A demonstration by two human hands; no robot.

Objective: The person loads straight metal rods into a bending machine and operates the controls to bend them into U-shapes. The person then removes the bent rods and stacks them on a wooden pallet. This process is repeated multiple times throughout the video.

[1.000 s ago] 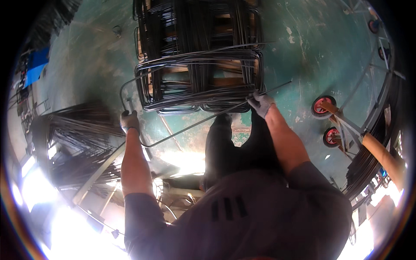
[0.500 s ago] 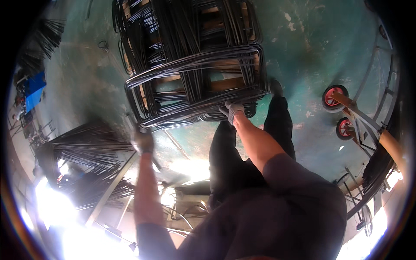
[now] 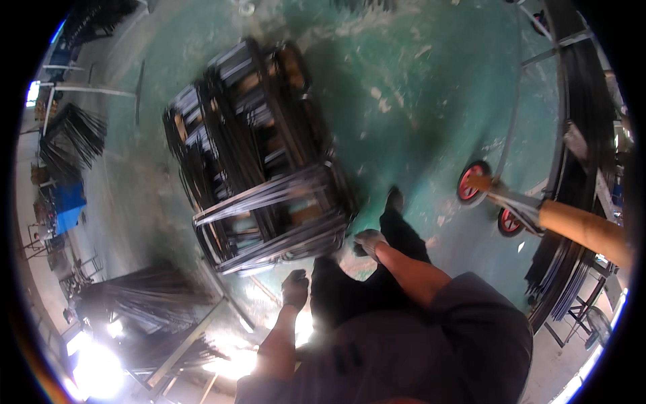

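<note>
Stack of bent metal frames motion-blurred, left hand grip unclear, lower-left glare

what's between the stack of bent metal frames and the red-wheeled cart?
Head view: only bare green floor separates the stack of metal frames from the red-wheeled cart; the person's dark shoe stands at its lower edge.

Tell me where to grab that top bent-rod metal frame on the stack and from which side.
Grip the near long edge of the top metal frame, which faces the person, coming from the person's side, one hand toward each end. The frame is a wide, flat rod loop; that edge looks free, nearest the left hand and right hand.
</note>
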